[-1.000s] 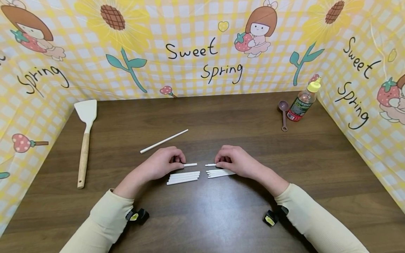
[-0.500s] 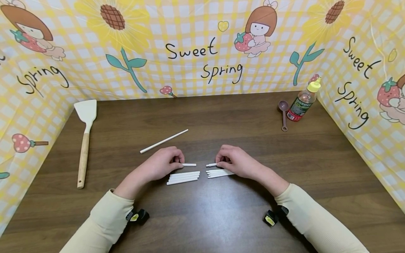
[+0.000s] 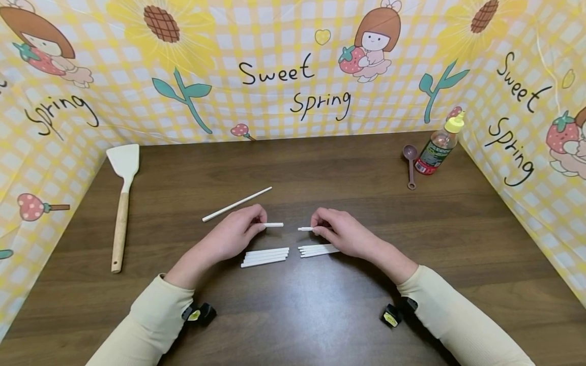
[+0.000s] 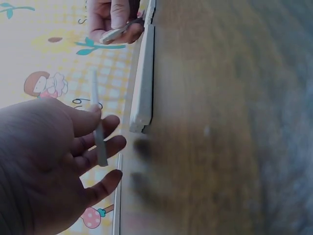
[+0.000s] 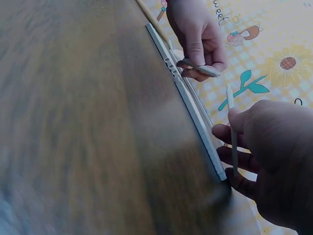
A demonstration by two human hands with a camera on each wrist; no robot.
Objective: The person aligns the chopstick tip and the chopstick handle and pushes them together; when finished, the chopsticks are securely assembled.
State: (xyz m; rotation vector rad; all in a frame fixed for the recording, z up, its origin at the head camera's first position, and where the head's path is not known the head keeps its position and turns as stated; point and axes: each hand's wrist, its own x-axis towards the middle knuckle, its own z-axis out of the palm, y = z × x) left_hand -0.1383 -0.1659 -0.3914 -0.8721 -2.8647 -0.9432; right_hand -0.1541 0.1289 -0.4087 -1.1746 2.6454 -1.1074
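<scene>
Between thumb and fingers my left hand (image 3: pixel 238 230) pinches a short white stick (image 3: pixel 274 224), lifted a little off the table. My right hand (image 3: pixel 350 233) pinches another short white stick (image 3: pixel 305 229), whose inner end narrows to a thin tip. The two ends face each other, apart by a small gap. In the left wrist view the left hand's stick (image 4: pixel 100 142) lies across the fingers, and in the right wrist view the right hand's stick (image 5: pixel 234 152) stands likewise. Below them lie a left row of short sticks (image 3: pixel 265 257) and a right row with narrow tips (image 3: pixel 315 250), partly hidden by the right hand.
A longer white stick (image 3: pixel 237 204) lies behind my left hand. The white spatula (image 3: pixel 123 203) with a wooden handle is at far left. At back right, a purple measuring spoon (image 3: pixel 410 165) lies beside a yellow-capped bottle (image 3: pixel 437 147). Patterned cloth (image 3: pixel 274 46) walls the table.
Both hands have raised their short sticks off the table and moved slightly away from the rows. The rows and the longer stick stay where they were.
</scene>
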